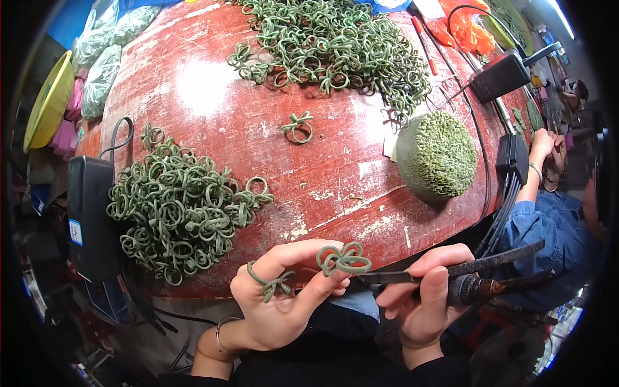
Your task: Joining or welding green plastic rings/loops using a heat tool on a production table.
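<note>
Between its thumb and index finger, my left hand [274, 303] pinches a green ring with a looped, flower-like top [345, 259]. A second green ring [269, 284] sits around one of its fingers. My right hand [429, 297] grips a slim dark tool [477, 263], whose thin tip points left, close to the pinched ring. A dark, brown-tinted handle [496, 288] also lies in that hand, under the flat dark length; whether the two are joined I cannot tell. Left of my hands is a pile of similar green rings [187, 206], and a lone ring [298, 128] lies mid-table.
A larger ring heap [335, 45] covers the far side of the worn red table [322, 180]. A round block with a rough green top [445, 155] stands at right. Black boxes [90, 213] with cables flank the table. Another person's hand [543, 145] works at far right.
</note>
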`<state>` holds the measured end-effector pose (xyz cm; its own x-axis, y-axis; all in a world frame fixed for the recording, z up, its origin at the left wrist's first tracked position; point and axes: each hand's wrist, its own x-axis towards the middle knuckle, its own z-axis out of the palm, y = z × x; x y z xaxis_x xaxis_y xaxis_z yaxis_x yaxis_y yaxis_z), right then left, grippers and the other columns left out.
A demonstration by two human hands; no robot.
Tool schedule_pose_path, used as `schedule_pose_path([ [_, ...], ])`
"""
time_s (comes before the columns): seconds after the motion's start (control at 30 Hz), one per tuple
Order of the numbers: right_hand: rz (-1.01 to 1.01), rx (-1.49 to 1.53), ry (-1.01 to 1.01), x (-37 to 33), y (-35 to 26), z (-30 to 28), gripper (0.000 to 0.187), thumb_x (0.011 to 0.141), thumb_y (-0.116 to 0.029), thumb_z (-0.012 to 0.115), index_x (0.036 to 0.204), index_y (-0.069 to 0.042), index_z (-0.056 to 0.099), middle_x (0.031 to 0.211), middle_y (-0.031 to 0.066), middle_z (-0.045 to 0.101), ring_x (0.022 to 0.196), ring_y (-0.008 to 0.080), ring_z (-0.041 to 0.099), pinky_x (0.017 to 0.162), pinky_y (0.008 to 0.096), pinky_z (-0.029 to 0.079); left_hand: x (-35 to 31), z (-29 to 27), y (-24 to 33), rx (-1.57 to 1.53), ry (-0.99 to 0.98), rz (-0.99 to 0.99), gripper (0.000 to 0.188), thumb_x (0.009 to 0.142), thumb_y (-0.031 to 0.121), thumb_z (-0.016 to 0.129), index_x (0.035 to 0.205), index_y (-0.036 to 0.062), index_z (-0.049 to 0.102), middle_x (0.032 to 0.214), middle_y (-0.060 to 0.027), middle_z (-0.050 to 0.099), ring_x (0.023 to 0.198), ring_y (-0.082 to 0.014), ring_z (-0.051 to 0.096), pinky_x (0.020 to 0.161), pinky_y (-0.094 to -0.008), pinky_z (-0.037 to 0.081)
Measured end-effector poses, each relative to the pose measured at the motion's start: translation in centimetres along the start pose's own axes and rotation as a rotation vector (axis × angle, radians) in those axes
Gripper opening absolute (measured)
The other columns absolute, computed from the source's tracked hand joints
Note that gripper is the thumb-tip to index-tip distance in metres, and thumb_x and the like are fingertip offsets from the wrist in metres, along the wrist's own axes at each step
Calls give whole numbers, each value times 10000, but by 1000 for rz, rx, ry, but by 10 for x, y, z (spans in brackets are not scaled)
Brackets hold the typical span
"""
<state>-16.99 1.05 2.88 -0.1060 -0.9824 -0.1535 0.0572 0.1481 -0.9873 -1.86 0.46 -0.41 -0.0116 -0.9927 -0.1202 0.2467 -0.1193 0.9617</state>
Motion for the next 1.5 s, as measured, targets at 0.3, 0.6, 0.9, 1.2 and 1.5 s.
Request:
schedule_pose_path([
  [0.3, -19, 63, 26, -3, 6, -1, 296, 849, -301, 518, 884, -14, 455, 605, 143, 598, 456, 128, 533, 417, 226, 431, 4, -7, 0, -435, -95, -297, 195, 780, -35, 571, 964, -57, 510, 810, -170, 603, 677, -180, 608, 567, -278, 525],
  [0.6, -107, 37, 36, -8, 12, -3, 299, 853, -333, 496, 890, -40, 449, 602, 129, 602, 454, 117, 523, 427, 225, 431, 7, -13, 0, -707, -175, -560, 178, 821, 60, 545, 954, -43, 486, 856, -195, 586, 689, -205, 603, 559, -289, 524],
  [0.9, -300, -22, 63, -7, 12, 5, 320, 893, -397, 362, 825, -87, 330, 398, 49, 464, 317, 117, 413, 343, 186, 317, 1, -3, 17, -578, -124, -568, 247, 794, 131, 572, 934, -53, 486, 791, -263, 580, 597, -275, 598, 450, -321, 504],
  [1.2, -329, -161, 28, -6, 14, 9, 327, 904, -393, 321, 835, -73, 318, 413, -1, 498, 322, 94, 436, 360, 157, 337, 0, -4, 20, -547, -77, -534, 251, 742, 80, 615, 905, -46, 471, 804, -285, 577, 659, -322, 618, 483, -367, 531],
  [1.5, -266, -167, -83, -4, 13, 8, 340, 881, -417, 379, 816, -85, 354, 424, 51, 514, 322, 112, 442, 354, 194, 349, 1, -13, 10, -630, -209, -430, 211, 824, -1, 514, 1011, -84, 464, 963, -186, 573, 811, -206, 602, 674, -309, 528],
])
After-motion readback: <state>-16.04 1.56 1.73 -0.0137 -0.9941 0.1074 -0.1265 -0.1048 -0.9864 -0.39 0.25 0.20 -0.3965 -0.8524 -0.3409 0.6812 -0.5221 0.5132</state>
